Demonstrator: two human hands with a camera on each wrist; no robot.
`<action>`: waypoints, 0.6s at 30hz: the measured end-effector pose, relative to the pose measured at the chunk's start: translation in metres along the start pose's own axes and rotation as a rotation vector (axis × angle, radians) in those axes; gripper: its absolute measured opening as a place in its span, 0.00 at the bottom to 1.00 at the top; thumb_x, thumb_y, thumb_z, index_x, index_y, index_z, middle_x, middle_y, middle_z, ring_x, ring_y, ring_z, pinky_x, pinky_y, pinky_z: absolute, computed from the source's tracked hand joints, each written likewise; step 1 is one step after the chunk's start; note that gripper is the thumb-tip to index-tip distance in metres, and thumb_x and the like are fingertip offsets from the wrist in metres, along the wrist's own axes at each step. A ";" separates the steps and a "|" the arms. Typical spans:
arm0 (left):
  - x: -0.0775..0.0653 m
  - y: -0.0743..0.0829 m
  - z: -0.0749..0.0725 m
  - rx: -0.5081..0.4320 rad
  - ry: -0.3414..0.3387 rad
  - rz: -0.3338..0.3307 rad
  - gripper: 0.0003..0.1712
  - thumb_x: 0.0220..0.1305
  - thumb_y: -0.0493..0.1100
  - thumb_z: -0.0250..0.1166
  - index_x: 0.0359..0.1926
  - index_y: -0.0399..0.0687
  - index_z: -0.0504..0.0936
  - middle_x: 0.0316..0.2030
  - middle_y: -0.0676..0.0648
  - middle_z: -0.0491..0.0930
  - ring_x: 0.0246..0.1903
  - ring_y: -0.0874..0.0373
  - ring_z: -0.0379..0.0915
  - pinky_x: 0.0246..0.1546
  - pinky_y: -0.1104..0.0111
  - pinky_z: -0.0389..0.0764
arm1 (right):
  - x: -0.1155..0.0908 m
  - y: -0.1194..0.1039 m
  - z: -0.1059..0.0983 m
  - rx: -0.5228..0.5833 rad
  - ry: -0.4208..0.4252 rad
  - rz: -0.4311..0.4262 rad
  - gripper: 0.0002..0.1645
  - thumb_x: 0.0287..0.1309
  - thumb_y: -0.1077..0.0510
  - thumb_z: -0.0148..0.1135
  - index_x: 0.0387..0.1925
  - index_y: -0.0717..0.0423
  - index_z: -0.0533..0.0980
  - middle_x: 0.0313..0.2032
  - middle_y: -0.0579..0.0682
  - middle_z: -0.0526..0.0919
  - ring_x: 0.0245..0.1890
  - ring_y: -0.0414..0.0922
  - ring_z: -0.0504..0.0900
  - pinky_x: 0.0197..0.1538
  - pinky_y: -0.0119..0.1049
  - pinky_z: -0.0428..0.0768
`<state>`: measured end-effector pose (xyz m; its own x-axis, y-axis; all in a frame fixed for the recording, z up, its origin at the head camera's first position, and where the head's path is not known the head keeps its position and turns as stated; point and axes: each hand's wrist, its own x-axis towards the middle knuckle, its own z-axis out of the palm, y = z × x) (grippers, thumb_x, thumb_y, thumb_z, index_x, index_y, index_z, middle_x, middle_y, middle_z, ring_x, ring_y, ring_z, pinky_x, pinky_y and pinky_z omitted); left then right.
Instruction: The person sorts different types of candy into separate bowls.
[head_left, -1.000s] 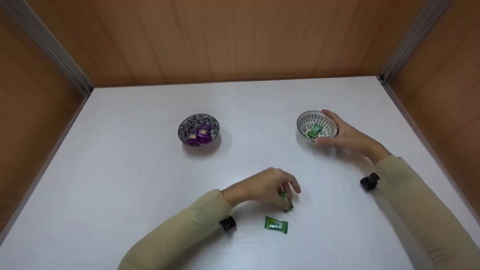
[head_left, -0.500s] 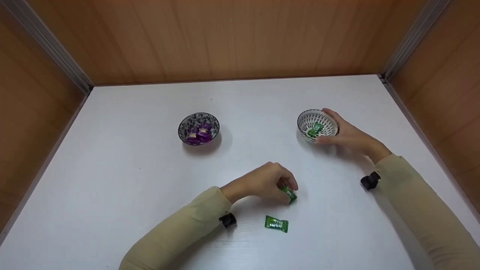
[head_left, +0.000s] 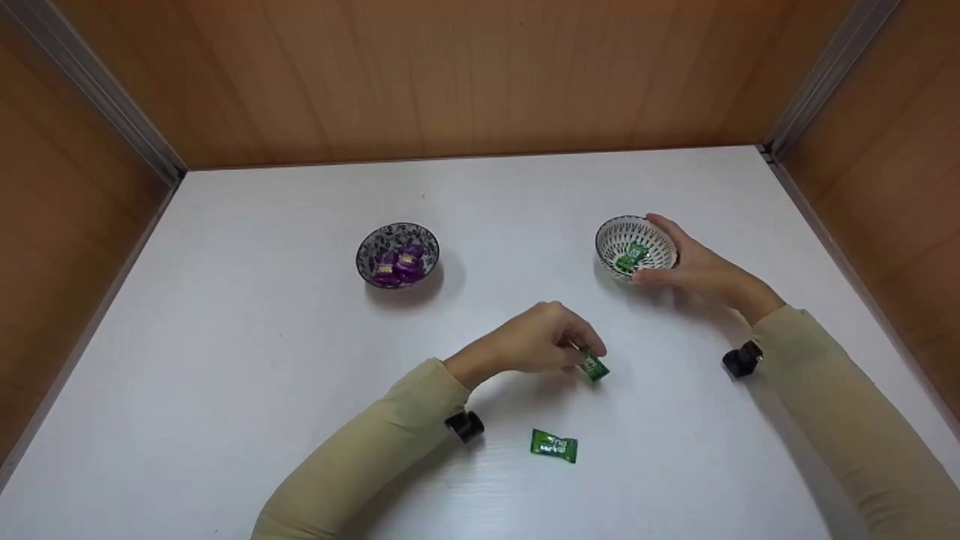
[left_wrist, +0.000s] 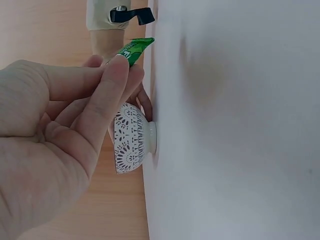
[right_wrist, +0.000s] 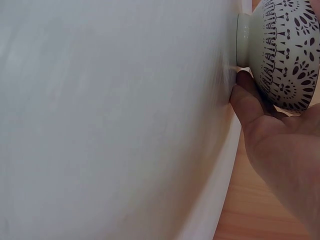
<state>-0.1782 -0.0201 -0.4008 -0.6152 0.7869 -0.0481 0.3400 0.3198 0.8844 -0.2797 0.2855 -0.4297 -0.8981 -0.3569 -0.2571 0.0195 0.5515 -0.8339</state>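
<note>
In the head view, the left hand (head_left: 536, 337) has thumb and fingers pinched together on a green candy (head_left: 595, 367). A loose green candy (head_left: 553, 445) lies on the white table (head_left: 225, 337) toward its seven o'clock. Toward one o'clock stands a pale bowl (head_left: 612, 234) with green wrappers (head_left: 632, 256) inside (how many is hard to tell); the right hand (head_left: 697, 270) clasps it from the three-to-four o'clock side. A dark-patterned bowl (head_left: 377, 245) holding purple candies (head_left: 401, 266) sits toward ten o'clock.

In the left wrist view, the pinched candy points toward one o'clock from the fingertips, the pale bowl beyond at six.

In the right wrist view, the pale bowl fills the two o'clock corner, the right hand's fingers beside its foot.
</note>
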 end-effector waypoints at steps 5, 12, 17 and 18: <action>0.006 0.002 -0.005 -0.025 0.016 0.005 0.12 0.65 0.25 0.62 0.46 0.33 0.87 0.36 0.44 0.88 0.28 0.62 0.82 0.34 0.71 0.84 | 0.000 -0.001 0.000 -0.019 0.006 -0.002 0.68 0.54 0.42 0.77 0.81 0.34 0.38 0.76 0.52 0.53 0.72 0.53 0.55 0.73 0.61 0.50; 0.016 0.003 -0.017 -0.045 0.066 -0.028 0.11 0.65 0.27 0.65 0.47 0.32 0.87 0.35 0.46 0.88 0.31 0.57 0.84 0.35 0.70 0.85 | 0.001 0.000 0.001 -0.048 0.010 0.011 0.69 0.53 0.39 0.77 0.81 0.33 0.38 0.75 0.51 0.55 0.72 0.53 0.56 0.73 0.63 0.50; 0.024 0.006 -0.026 -0.096 0.111 -0.054 0.11 0.65 0.28 0.67 0.48 0.31 0.86 0.36 0.46 0.88 0.35 0.52 0.86 0.36 0.69 0.86 | 0.001 0.000 0.000 -0.058 0.009 0.015 0.69 0.53 0.38 0.76 0.81 0.34 0.38 0.76 0.51 0.54 0.73 0.54 0.54 0.73 0.65 0.48; 0.026 0.006 -0.028 -0.109 0.124 -0.060 0.11 0.64 0.28 0.67 0.47 0.31 0.86 0.36 0.46 0.88 0.34 0.53 0.86 0.36 0.68 0.86 | 0.001 0.000 0.000 -0.057 0.009 0.016 0.69 0.53 0.38 0.76 0.81 0.34 0.38 0.76 0.51 0.54 0.73 0.54 0.54 0.73 0.64 0.48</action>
<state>-0.2120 -0.0121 -0.3839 -0.7172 0.6951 -0.0503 0.2255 0.2998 0.9270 -0.2808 0.2848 -0.4300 -0.9019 -0.3407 -0.2655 0.0092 0.5994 -0.8004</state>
